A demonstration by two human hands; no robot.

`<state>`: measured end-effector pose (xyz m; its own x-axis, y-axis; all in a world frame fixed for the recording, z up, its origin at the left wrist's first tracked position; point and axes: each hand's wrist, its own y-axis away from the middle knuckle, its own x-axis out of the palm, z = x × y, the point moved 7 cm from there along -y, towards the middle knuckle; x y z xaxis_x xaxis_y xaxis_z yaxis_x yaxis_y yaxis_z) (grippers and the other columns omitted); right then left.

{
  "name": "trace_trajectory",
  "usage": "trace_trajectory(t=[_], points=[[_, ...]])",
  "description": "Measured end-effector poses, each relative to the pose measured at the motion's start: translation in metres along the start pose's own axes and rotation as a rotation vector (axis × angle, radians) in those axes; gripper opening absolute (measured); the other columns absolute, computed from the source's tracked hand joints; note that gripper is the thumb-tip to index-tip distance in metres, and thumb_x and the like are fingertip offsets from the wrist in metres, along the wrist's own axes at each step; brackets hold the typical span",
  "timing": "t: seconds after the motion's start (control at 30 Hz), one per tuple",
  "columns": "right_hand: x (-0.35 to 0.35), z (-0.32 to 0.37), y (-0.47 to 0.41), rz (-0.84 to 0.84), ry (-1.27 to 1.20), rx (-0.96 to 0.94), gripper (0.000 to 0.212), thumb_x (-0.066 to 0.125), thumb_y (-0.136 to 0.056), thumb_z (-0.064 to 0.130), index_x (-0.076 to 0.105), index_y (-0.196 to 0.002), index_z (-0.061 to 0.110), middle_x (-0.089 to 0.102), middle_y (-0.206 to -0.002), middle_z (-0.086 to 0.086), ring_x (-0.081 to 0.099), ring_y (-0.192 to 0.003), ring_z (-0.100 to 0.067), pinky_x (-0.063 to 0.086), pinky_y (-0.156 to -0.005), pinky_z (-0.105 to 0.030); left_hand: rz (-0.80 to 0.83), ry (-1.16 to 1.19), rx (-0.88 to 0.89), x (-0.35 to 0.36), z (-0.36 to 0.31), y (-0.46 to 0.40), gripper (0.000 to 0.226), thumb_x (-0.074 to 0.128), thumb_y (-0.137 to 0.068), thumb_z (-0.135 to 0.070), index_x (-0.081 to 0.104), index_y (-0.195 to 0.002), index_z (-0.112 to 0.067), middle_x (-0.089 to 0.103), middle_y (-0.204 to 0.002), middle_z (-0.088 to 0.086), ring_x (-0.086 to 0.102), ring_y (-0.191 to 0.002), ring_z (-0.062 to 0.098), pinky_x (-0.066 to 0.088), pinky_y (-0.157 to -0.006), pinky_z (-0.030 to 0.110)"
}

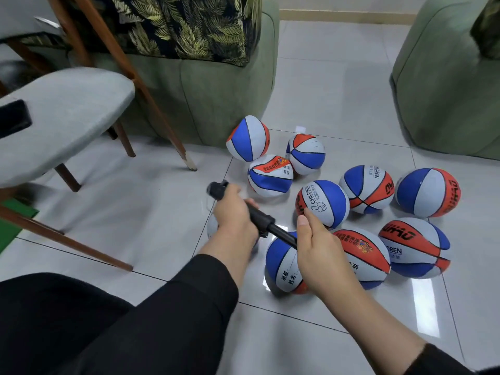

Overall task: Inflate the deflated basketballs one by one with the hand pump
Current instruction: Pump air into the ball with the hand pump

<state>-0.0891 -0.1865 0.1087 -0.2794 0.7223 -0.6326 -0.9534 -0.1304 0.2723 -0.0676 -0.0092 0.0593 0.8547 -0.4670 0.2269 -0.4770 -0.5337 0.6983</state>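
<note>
Nearest the camera, at lower left: a dark-clad lap and two black sleeves (189, 301) reaching forward over the tiled floor (135, 212).

Left hand (234, 212): fingers wrapped round the black pump (259, 216) at its barrel; the pump's blurred end sticks out beyond the fist, up and to the left.

Right hand (319, 253): closed round the pump's thin rod, thumb pointing up; the far end of the rod is hidden in the palm. The pump runs slantwise between the two hands, above the balls.

Balls, red, white and blue, all on the floor:
- one (284, 266) directly under the right hand, partly hidden by it;
- two to its right, one (365, 255) touching it, the next (415, 247) just beside that;
- a pale, blurred one showing behind the left wrist;
- a middle row of three: one marked CHILDREN (324, 203) just beyond the right thumb, one (366, 189) beside it, one (428, 192) at far right;
- three dented, saggy ones (270, 175) clustered farther off, near the sofa.

Left side: grey padded chair (67, 109) on brown wooden legs, a dark object lying on its seat edge; a green mat at the frame's edge.

Farthest: green sofa (216, 90) with a leaf-print cushion (176, 25); a second green seat (446, 77) at upper right.
</note>
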Motion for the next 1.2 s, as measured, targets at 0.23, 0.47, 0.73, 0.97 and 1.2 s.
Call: trace_trajectory(t=[0.23, 0.47, 0.73, 0.97, 1.2], points=[[-0.007, -0.006, 0.005, -0.010, -0.034, 0.056, 0.052, 0.029, -0.109, 0.041, 0.034, -0.159, 0.025, 0.056, -0.145, -0.012, 0.048, -0.133, -0.031, 0.039, -0.105, -0.039, 0.003, 0.011, -0.013, 0.001, -0.006, -0.007, 0.009, 0.060, -0.094, -0.025, 0.055, -0.096, -0.018, 0.054, -0.052, -0.001, 0.051, -0.049, 0.016, 0.046, -0.053, 0.022], [-0.002, 0.004, -0.007, -0.105, -0.096, 0.016, 0.034, 0.028, -0.109, 0.036, 0.055, -0.110, 0.015, 0.060, -0.097, -0.007, 0.053, -0.093, -0.030, 0.035, -0.074, -0.034, 0.019, -0.013, 0.006, 0.016, 0.027, 0.025, 0.015, 0.060, -0.092, -0.029, 0.060, -0.092, -0.014, 0.058, -0.056, 0.003, 0.054, -0.048, 0.019, 0.051, -0.067, 0.034], [-0.004, 0.012, -0.002, -0.052, -0.058, -0.045, 0.045, 0.028, -0.109, 0.034, 0.051, -0.141, 0.014, 0.060, -0.136, -0.011, 0.052, -0.128, -0.036, 0.043, -0.098, -0.039, 0.020, -0.007, 0.012, 0.012, -0.007, 0.010, 0.011, 0.062, -0.093, -0.026, 0.057, -0.089, -0.017, 0.055, -0.058, 0.002, 0.052, -0.047, 0.016, 0.049, -0.058, 0.029], [-0.012, -0.002, 0.004, -0.046, -0.021, 0.000, 0.054, 0.026, -0.108, 0.043, 0.037, -0.157, 0.023, 0.050, -0.154, -0.004, 0.043, -0.141, -0.028, 0.036, -0.111, -0.036, -0.042, 0.011, 0.023, 0.001, -0.029, -0.007, 0.012, 0.061, -0.094, -0.026, 0.055, -0.088, -0.018, 0.055, -0.053, -0.001, 0.052, -0.050, 0.016, 0.046, -0.051, 0.023], [-0.011, 0.007, -0.008, -0.116, -0.060, 0.013, 0.035, 0.026, -0.109, 0.034, 0.055, -0.110, 0.015, 0.061, -0.097, -0.010, 0.051, -0.091, -0.031, 0.031, -0.067, -0.036, 0.027, 0.014, -0.015, 0.016, 0.021, 0.023, 0.013, 0.061, -0.093, -0.029, 0.060, -0.092, -0.016, 0.057, -0.053, -0.003, 0.055, -0.046, 0.015, 0.054, -0.069, 0.035]])
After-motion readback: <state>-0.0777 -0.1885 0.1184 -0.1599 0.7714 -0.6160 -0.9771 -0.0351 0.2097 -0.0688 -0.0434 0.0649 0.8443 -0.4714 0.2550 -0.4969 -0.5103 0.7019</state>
